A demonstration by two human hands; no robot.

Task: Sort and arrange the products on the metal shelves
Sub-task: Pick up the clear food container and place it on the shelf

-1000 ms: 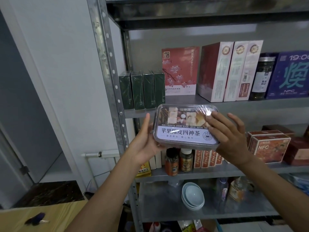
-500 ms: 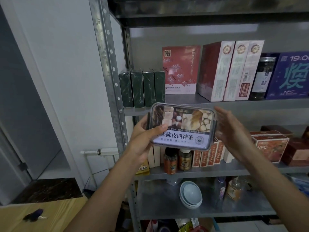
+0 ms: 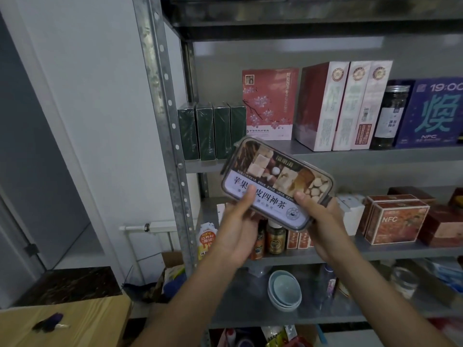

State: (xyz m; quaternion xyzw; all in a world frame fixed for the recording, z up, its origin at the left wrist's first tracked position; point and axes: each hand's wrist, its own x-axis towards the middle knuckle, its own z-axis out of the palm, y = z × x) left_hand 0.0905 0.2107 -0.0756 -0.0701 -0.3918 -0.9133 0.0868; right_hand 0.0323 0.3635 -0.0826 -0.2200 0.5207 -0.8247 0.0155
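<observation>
While my left hand (image 3: 235,236) curls round the lower left edge of the clear-lidded herbal tea box (image 3: 278,181), its thumb lies flat on the white label and its other fingers are hidden underneath. The box hangs tilted, left end higher, in front of the metal shelves (image 3: 375,156), below the row of dark green boxes (image 3: 210,131) and above the small bottles (image 3: 275,240). My right hand (image 3: 325,226) grips the lower right corner, thumb on the lid, fingers wrapped beneath. Both forearms reach up from below.
</observation>
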